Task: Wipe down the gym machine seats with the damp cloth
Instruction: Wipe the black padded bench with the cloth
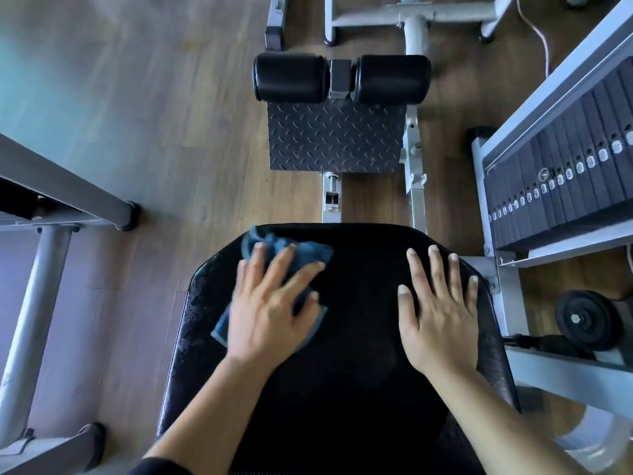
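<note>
A black padded machine seat [356, 389] fills the lower middle of the view. My left hand [270, 310] lies flat with spread fingers on a crumpled blue cloth [308, 253] at the seat's front left, pressing it onto the pad. The cloth sticks out past my fingertips and under my palm. My right hand [440, 310] rests flat on the seat's right side, fingers straight, holding nothing. The seat's left edge looks speckled and worn.
Beyond the seat are a checker-plate footrest [335, 135] and two black roller pads [291, 77]. A weight stack [561, 186] in a grey frame stands at right, with a small black wheel [582, 320] below. Grey frame legs [68, 193] stand at left on the wood floor.
</note>
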A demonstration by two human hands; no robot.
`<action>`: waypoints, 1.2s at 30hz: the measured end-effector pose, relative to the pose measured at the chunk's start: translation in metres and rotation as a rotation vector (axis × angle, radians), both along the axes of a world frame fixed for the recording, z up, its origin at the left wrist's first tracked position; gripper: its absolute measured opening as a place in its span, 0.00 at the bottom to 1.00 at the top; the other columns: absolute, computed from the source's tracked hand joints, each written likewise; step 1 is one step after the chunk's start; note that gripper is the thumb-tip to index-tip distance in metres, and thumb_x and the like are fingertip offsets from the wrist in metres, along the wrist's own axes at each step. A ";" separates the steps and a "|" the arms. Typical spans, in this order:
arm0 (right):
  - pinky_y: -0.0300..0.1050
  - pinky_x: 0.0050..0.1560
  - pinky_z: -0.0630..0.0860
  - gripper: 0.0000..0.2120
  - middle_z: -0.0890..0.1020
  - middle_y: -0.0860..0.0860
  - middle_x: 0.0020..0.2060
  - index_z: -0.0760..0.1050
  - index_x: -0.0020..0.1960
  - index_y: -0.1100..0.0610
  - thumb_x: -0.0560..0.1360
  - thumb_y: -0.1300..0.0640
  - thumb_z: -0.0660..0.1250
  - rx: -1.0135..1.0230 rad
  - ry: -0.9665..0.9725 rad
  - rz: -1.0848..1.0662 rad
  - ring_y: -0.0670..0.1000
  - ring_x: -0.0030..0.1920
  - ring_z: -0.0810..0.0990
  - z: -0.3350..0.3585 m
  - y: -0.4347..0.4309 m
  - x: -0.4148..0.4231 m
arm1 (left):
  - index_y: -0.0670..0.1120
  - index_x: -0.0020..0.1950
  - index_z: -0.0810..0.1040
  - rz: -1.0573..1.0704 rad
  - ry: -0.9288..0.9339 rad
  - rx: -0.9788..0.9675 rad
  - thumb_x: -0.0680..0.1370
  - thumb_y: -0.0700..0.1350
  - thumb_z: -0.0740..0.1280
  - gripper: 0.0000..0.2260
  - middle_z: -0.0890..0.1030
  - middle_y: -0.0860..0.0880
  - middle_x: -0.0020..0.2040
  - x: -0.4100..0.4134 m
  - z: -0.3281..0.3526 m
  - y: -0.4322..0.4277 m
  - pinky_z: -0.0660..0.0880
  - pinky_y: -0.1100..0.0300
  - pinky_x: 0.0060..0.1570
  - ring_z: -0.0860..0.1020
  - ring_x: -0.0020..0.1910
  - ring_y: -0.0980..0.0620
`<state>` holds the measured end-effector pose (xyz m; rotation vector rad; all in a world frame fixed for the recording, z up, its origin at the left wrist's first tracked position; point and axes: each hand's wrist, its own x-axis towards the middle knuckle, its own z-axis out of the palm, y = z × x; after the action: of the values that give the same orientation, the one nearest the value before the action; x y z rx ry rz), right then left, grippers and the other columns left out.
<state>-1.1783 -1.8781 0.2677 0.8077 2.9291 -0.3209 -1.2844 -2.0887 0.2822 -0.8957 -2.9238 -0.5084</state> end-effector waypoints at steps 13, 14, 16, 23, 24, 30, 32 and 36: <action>0.56 0.75 0.41 0.28 0.52 0.50 0.77 0.49 0.77 0.44 0.78 0.42 0.39 0.000 -0.016 0.003 0.54 0.77 0.45 0.002 0.000 -0.002 | 0.65 0.66 0.68 0.722 -0.221 0.006 0.75 0.59 0.63 0.19 0.67 0.52 0.67 -0.016 0.010 -0.047 0.66 0.53 0.48 0.69 0.58 0.41; 0.56 0.75 0.41 0.28 0.52 0.50 0.77 0.49 0.77 0.44 0.78 0.42 0.39 -0.005 -0.016 0.002 0.54 0.77 0.45 0.002 0.001 -0.002 | 0.64 0.67 0.68 0.740 -0.226 0.010 0.75 0.58 0.63 0.20 0.66 0.51 0.67 -0.007 0.011 -0.049 0.66 0.53 0.48 0.69 0.57 0.41; 0.57 0.75 0.41 0.29 0.52 0.50 0.77 0.49 0.77 0.45 0.77 0.41 0.38 -0.013 -0.010 0.008 0.55 0.77 0.45 0.003 0.002 0.000 | 0.62 0.68 0.67 0.749 -0.229 0.009 0.76 0.58 0.63 0.21 0.66 0.49 0.68 0.009 0.016 -0.056 0.68 0.51 0.50 0.70 0.57 0.40; 0.54 0.75 0.43 0.29 0.50 0.53 0.77 0.51 0.78 0.50 0.78 0.43 0.42 -0.074 0.045 0.054 0.57 0.77 0.48 0.009 0.011 0.022 | 0.62 0.69 0.66 0.839 -0.205 -0.014 0.76 0.56 0.61 0.20 0.65 0.46 0.69 0.055 0.020 -0.057 0.66 0.45 0.60 0.66 0.61 0.38; 0.54 0.75 0.44 0.29 0.50 0.53 0.77 0.52 0.78 0.50 0.79 0.43 0.43 -0.061 0.046 0.053 0.57 0.77 0.48 0.010 0.015 0.033 | 0.61 0.68 0.67 0.834 -0.187 -0.022 0.75 0.56 0.60 0.20 0.65 0.44 0.69 0.054 0.018 -0.052 0.64 0.43 0.63 0.65 0.62 0.37; 0.56 0.75 0.47 0.29 0.52 0.53 0.77 0.52 0.77 0.52 0.79 0.43 0.42 -0.064 0.056 0.066 0.54 0.76 0.48 0.012 0.024 0.072 | 0.55 0.64 0.75 0.527 -0.057 -0.064 0.72 0.54 0.61 0.21 0.72 0.41 0.64 0.040 0.005 0.021 0.62 0.38 0.64 0.64 0.66 0.33; 0.55 0.75 0.46 0.29 0.53 0.53 0.77 0.51 0.77 0.53 0.79 0.42 0.41 -0.077 0.066 0.063 0.53 0.76 0.46 0.011 0.024 0.076 | 0.53 0.63 0.77 0.346 -0.041 -0.029 0.72 0.53 0.62 0.20 0.75 0.42 0.63 0.047 0.003 0.059 0.63 0.39 0.63 0.67 0.66 0.33; 0.56 0.76 0.47 0.30 0.53 0.52 0.77 0.52 0.77 0.55 0.79 0.42 0.42 -0.089 0.072 0.068 0.53 0.77 0.47 0.011 0.026 0.085 | 0.54 0.62 0.78 0.023 -0.084 0.031 0.73 0.51 0.63 0.18 0.74 0.43 0.64 0.085 0.007 0.100 0.61 0.37 0.66 0.67 0.66 0.34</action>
<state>-1.0933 -1.8523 0.2787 0.6974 2.9758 -0.4814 -1.1996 -1.9886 0.2896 -0.8563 -2.9882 -0.6024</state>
